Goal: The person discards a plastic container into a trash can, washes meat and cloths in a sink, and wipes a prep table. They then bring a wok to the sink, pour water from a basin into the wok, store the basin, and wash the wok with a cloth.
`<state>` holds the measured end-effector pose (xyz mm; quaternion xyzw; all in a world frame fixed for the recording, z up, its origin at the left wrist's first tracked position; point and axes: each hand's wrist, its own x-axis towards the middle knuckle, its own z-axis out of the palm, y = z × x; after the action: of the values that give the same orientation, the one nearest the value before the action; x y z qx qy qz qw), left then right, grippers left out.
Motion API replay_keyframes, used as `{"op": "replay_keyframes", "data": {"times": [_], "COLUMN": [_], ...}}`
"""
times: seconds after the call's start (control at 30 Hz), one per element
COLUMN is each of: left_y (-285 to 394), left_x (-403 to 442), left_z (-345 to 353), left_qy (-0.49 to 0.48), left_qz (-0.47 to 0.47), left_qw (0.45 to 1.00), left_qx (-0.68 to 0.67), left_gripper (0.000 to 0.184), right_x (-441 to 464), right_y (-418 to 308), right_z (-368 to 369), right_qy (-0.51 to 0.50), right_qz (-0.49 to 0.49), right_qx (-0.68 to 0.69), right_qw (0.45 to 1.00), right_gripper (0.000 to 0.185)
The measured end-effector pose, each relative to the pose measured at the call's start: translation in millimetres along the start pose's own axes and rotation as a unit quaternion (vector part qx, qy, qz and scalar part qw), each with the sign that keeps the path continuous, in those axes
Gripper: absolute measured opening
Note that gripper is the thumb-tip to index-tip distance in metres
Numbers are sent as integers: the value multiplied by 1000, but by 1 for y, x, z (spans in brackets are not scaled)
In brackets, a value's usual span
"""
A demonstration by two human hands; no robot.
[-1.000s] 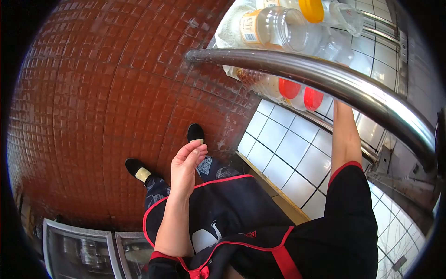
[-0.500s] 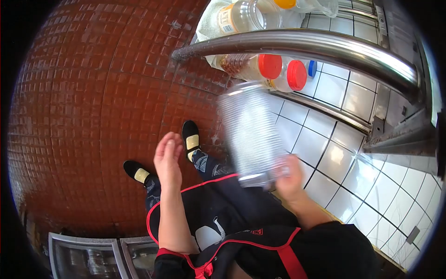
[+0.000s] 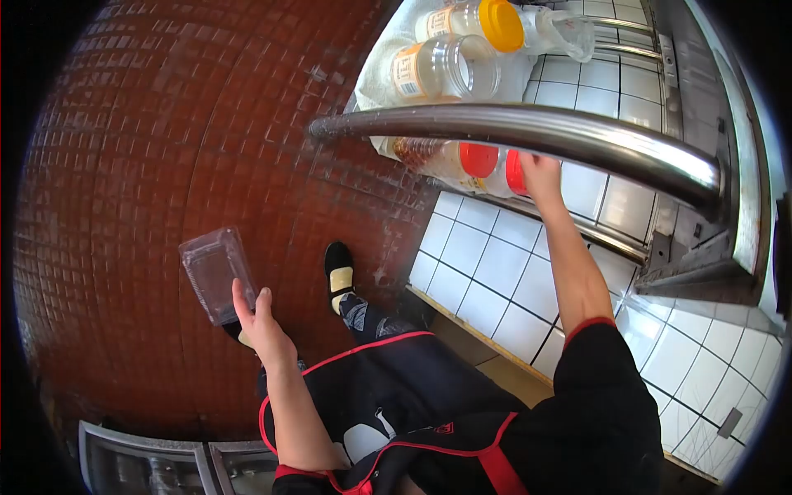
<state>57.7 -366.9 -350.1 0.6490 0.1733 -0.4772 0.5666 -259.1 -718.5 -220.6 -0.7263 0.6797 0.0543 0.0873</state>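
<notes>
My left hand (image 3: pixel 271 334) holds a clear plastic food container (image 3: pixel 208 271) by its near right edge, out over the brown floor. Beyond the metal rail, my right arm is stretched out, and my right hand (image 3: pixel 543 177) has its fingers closed at the red lid (image 3: pixel 515 172) of a jar lying on its side. The fingertips are partly hidden. To the left of that lid lies another clear jar with a red lid (image 3: pixel 478 159), with reddish-brown contents showing behind it.
A thick steel rail (image 3: pixel 511 121) curves across the rack. Past it lie a lidless clear jar (image 3: pixel 433 70), a yellow-lidded jar (image 3: pixel 501 25) and a clear bag (image 3: pixel 569 37). White tiles (image 3: pixel 495 272) stand to the right. Framed glass panels (image 3: pixel 148 470) are at lower left.
A clear plastic container was in my right hand, and one is now in my left. My right hand has moved up and away to the red-lidded jar. The view has shifted slightly.
</notes>
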Motion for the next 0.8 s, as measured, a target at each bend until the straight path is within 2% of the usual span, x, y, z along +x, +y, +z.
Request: {"op": "replay_keyframes", "data": {"times": [0.03,0.07,0.1,0.13,0.17,0.27,0.33,0.47,0.8], "left_y": [-3,-3,-3,-4,-3,1,3,3,2], "left_x": [3,5,6,8,9,9,12,16,20], "left_z": [1,2,3,6,9,16,20,22,30], "left_qy": [-6,-15,-22,-29,-32,-31,-28,-40,-53], "left_qz": [-1,-10,-19,-29,-40,-76,-95,-115,-149], "left_qw": [1000,1000,1000,999,999,996,994,990,982], "left_qx": [7,4,1,-1,-10,-31,-41,-66,-102], "left_gripper": [60,59,58,58,57,54,53,50,41], "right_x": [33,62,67,81,99,141,135,125,67], "right_y": [40,71,38,25,19,16,-6,-34,-99], "right_z": [20,50,37,36,42,90,98,102,47], "right_qy": [62,74,-19,-128,-230,-226,-275,-298,-301], "right_qz": [-227,-188,-98,-2,95,144,145,156,167], "right_qx": [-68,-36,108,281,438,195,199,217,351], "right_qw": [969,979,989,951,863,943,929,916,871], "right_gripper": [31,34,38,39,41,43,41,40,37]}}
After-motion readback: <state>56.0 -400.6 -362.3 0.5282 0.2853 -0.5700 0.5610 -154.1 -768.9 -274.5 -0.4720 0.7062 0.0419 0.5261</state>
